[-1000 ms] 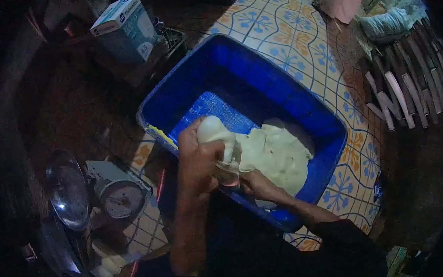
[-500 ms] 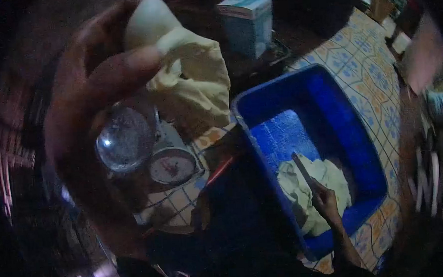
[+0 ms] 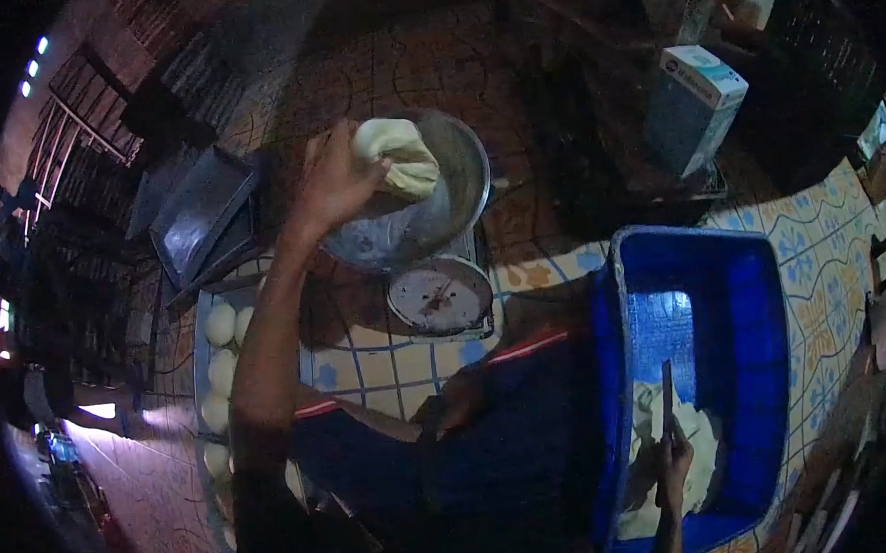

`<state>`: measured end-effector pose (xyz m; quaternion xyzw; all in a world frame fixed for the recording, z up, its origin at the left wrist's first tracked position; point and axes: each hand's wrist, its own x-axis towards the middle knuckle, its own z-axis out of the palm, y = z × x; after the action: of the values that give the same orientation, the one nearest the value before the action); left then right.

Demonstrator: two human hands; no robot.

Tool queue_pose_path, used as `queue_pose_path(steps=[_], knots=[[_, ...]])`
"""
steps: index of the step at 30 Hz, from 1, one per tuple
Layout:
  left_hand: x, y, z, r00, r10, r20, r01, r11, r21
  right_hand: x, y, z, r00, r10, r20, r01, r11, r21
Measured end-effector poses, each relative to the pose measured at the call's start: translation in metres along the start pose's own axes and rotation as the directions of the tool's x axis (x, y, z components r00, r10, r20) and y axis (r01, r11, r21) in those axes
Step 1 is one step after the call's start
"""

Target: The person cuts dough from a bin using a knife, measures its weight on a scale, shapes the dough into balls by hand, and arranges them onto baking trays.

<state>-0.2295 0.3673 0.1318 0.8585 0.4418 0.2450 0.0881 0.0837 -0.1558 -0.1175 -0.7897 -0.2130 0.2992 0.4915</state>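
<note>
My left hand [image 3: 338, 187] grips a pale lump of dough [image 3: 407, 163], with the thumb across it and the fingers behind. It is over a round metal bowl [image 3: 466, 190] on a dial scale [image 3: 440, 295]; whether the dough touches the bowl I cannot tell. Inside a deep blue tub [image 3: 736, 321], my right hand [image 3: 677, 454] is closed around a thin, flat blade-like tool [image 3: 667, 395] pointing away from me. Around and under that hand lies a large mass of dough [image 3: 698, 448].
To the left, a tray [image 3: 203, 329] holds several round dough balls [image 3: 222, 373]. Dark metal pans [image 3: 195, 229] lie beyond it. A box [image 3: 699, 103] stands past the tub. Dark cloth [image 3: 510, 413] with red and white trim covers my lap, above patterned floor tiles [image 3: 808, 257].
My left hand has moved away from close before the camera to over the metal bowl, still holding the dough. My view has shifted, bringing the tray into sight. The right hand stays in the tub.
</note>
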Motion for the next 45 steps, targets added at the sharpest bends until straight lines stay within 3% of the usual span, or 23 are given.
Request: queue_pose_path(steps=[2,4,6,8,9,11,12,13,15,18,20,22,23,24,27,29,30,32,34,36,40,42,45], knots=[[-0.033,-0.004,0.019,0.998,-0.043,-0.05,0.05,0.989,0.137,0.0,-0.017,0.002,1.0,0.016,-0.017,-0.017,0.997,-0.078],[-0.063,0.0,0.034,0.943,-0.057,-0.327,0.267,0.716,0.645,0.003,0.005,-0.001,0.998,-0.007,-0.064,0.013,0.997,0.082],[-0.086,0.012,0.036,0.918,-0.081,-0.388,0.3,0.783,0.545,0.007,-0.007,0.003,0.994,-0.09,-0.067,0.089,0.996,-0.016],[-0.111,0.035,0.037,0.898,-0.137,-0.419,0.264,0.928,0.262,0.003,-0.017,0.0,0.992,0.123,-0.042,-0.126,0.989,-0.077],[-0.124,0.054,0.042,0.909,-0.164,-0.384,0.204,0.977,0.067,0.013,0.028,-0.009,0.995,-0.082,-0.063,0.078,0.995,-0.057],[-0.149,0.11,0.072,0.958,-0.213,-0.192,0.125,0.914,-0.386,0.007,-0.01,-0.007,0.998,-0.027,-0.057,0.029,0.999,0.022],[-0.155,0.143,0.078,0.983,0.137,-0.122,-0.164,0.953,-0.253,0.005,-0.025,-0.005,0.999,0.024,-0.045,-0.019,0.994,0.112],[-0.162,0.169,0.095,0.962,0.272,-0.028,-0.261,0.88,-0.398,0.013,0.01,-0.019,0.987,-0.154,-0.038,0.159,0.965,0.207],[-0.181,0.225,0.141,0.793,0.547,0.269,-0.37,0.783,-0.501,0.013,-0.003,-0.028,0.991,-0.116,-0.064,0.125,0.978,0.165],[-0.211,0.304,0.223,0.621,0.688,0.375,-0.422,0.696,-0.581,0.011,-0.039,-0.031,0.984,-0.009,-0.177,0.031,0.992,0.123],[-0.266,0.337,0.284,0.698,0.711,0.091,-0.577,0.633,-0.516,0.016,-0.017,-0.048,0.969,-0.11,-0.22,0.14,0.982,0.128],[-0.264,0.353,0.281,0.283,0.613,0.737,-0.492,0.753,-0.437,0.022,-0.013,-0.054,0.966,-0.101,-0.237,0.131,0.985,0.112],[-0.305,0.369,0.326,0.278,0.507,0.816,-0.63,0.738,-0.243,0.023,-0.012,-0.055,0.962,-0.079,-0.262,0.115,0.985,0.125],[-0.307,0.354,0.308,0.473,0.579,0.664,-0.71,0.696,-0.102,0.021,-0.012,-0.055,0.956,-0.05,-0.289,0.094,0.986,0.138],[-0.287,0.352,0.285,0.276,0.528,0.803,-0.63,0.73,-0.264,0.024,-0.018,-0.055,0.965,-0.094,-0.246,0.128,0.984,0.125],[-0.28,0.339,0.282,0.398,0.591,0.702,-0.292,0.807,-0.514,0.03,-0.015,-0.055,0.977,-0.09,-0.191,0.099,0.994,0.037],[-0.275,0.337,0.28,0.405,0.586,0.702,-0.292,0.81,-0.508,0.029,-0.014,-0.052,0.978,-0.096,-0.185,0.105,0.994,0.039],[-0.269,0.337,0.274,0.602,0.567,0.563,-0.122,0.761,-0.637,0.02,-0.017,-0.039,0.999,0.048,0.004,-0.048,0.996,-0.07],[-0.266,0.342,0.272,0.721,0.51,0.469,-0.126,0.762,-0.635,-0.007,-0.012,-0.034,0.973,-0.051,0.227,0.042,0.998,0.047],[-0.251,0.343,0.269,0.666,0.383,0.64,0.173,0.755,-0.632,-0.04,-0.052,-0.023,0.891,0.423,0.164,-0.382,0.895,-0.232],[-0.222,0.347,0.23,0.885,0.188,0.426,0.263,0.553,-0.791,-0.113,-0.078,-0.053,0.861,0.42,0.286,-0.433,0.901,-0.018],[-0.186,0.339,0.193,0.967,0.2,0.155,0.019,0.554,-0.832,-0.118,-0.075,-0.056,0.838,0.45,0.31,-0.478,0.878,0.019],[-0.129,0.281,0.096,0.949,0.316,0.002,-0.199,0.602,-0.773,-0.089,-0.051,-0.039,0.917,0.346,-0.198,-0.328,0.937,0.119]])
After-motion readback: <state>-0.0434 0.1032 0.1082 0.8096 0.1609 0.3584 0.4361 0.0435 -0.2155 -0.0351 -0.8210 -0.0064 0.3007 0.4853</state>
